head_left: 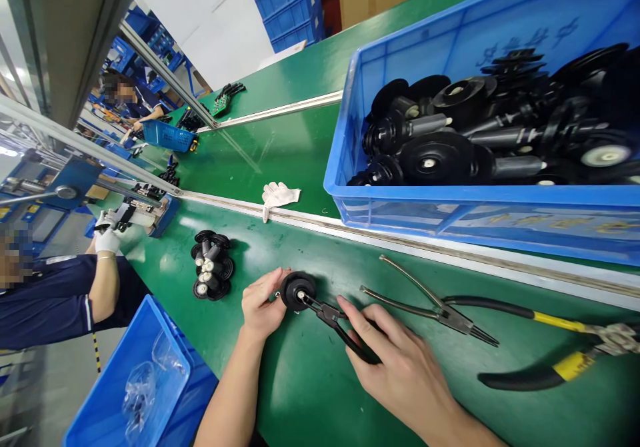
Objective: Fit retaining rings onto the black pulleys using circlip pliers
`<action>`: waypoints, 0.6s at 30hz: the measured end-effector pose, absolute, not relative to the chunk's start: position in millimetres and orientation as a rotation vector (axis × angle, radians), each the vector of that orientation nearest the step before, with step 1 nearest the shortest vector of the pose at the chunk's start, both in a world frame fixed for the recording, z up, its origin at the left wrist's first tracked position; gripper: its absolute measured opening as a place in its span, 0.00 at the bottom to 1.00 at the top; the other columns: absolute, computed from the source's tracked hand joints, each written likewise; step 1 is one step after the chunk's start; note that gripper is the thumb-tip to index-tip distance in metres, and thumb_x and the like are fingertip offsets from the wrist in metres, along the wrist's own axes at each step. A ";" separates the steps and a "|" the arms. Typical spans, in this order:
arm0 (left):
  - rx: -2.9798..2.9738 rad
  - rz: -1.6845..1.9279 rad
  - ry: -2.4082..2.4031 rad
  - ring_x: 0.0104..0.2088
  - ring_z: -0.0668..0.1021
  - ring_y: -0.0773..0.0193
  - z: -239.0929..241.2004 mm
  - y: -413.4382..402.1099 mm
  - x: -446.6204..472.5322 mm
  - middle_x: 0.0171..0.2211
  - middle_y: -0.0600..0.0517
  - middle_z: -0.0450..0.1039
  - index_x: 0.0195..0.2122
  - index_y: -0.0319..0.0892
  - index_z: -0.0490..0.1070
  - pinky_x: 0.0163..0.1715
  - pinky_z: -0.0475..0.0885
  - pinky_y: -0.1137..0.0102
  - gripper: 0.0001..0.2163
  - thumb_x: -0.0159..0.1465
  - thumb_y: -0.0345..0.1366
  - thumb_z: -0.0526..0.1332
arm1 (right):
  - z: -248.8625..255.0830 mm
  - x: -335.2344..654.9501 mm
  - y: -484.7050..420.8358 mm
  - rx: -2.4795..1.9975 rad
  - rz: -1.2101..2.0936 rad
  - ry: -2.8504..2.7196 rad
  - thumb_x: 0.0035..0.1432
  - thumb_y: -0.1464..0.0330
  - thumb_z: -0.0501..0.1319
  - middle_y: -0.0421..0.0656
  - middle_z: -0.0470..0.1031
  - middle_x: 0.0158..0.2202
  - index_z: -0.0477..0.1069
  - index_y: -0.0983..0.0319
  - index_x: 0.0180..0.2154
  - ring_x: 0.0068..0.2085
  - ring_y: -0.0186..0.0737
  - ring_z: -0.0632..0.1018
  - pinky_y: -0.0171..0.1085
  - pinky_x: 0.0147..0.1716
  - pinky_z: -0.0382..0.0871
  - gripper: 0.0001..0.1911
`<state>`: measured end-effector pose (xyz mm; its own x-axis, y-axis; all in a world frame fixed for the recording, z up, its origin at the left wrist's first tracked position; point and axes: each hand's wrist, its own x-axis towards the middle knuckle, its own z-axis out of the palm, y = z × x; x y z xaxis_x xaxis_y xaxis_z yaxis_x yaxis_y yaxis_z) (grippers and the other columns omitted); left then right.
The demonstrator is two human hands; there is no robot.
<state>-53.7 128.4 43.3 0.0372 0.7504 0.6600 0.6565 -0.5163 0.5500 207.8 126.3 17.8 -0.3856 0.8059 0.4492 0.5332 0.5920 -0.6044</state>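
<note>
A black disc-shaped part [291, 286] is held at its near edge by the fingers of a bare left hand [264, 302] over a green workbench [295, 394], while black-handled pliers [327, 314] are gripped in the bare right hand [393, 354], the index finger laid out along the tool. The pliers' tips are set at the part's pale centre, between the two hands; whether the part is rested on the bench cannot be told. Just beyond the right hand, a second pair of pliers [444, 312] with bare metal handles is laid down, its pointed nose turned away to the right; farther to that side, a larger tool with black-and-yellow handles [565, 364] is seen. Ahead of the right hand, past a metal rail [305, 224], a blue crate [425, 197] is heaped with black discs and grey cylinders [435, 154]. Ahead of the left hand, a white glove [280, 196] is draped at the rail, and to that hand's left similar parts [213, 267] are clustered. Beside the left forearm, a blue bin [183, 360] is placed, with clear plastic [140, 394] inside. Farther left, a dark object is held in a co-worker's gloved hand [107, 239].
</note>
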 end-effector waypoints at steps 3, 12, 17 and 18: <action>2.149 1.563 1.595 0.42 0.90 0.58 42.6 126.0 -44.5 0.41 0.51 0.89 0.70 0.52 0.70 0.47 0.87 0.65 0.36 0.62 0.21 0.72 | 18.9 206.5 126.3 -1.052 0.474 -2.054 0.73 0.70 0.56 0.38 0.73 0.36 0.71 0.56 0.66 0.32 0.32 0.77 0.36 0.29 0.66 0.23; 2.018 1.740 1.910 0.36 0.89 0.64 37.0 118.1 -18.0 0.42 0.53 0.89 0.68 0.52 0.72 0.43 0.87 0.70 0.36 0.59 0.22 0.74 | 21.9 199.5 118.8 -1.057 0.526 -1.947 0.73 0.70 0.58 0.38 0.73 0.35 0.69 0.56 0.67 0.28 0.32 0.77 0.37 0.30 0.67 0.24; 1.917 1.717 1.882 0.36 0.90 0.63 33.2 119.8 -18.6 0.42 0.52 0.89 0.67 0.51 0.73 0.42 0.87 0.70 0.34 0.60 0.24 0.73 | 22.9 198.8 119.2 -1.062 0.466 -1.940 0.73 0.62 0.62 0.41 0.75 0.37 0.70 0.59 0.67 0.30 0.35 0.78 0.38 0.29 0.70 0.24; 1.889 1.709 1.879 0.36 0.90 0.63 32.8 120.2 -18.7 0.42 0.52 0.89 0.67 0.51 0.72 0.42 0.87 0.70 0.34 0.60 0.24 0.73 | 23.7 199.2 120.0 -1.051 0.485 -1.931 0.73 0.61 0.63 0.42 0.75 0.37 0.70 0.60 0.67 0.31 0.35 0.79 0.38 0.30 0.71 0.25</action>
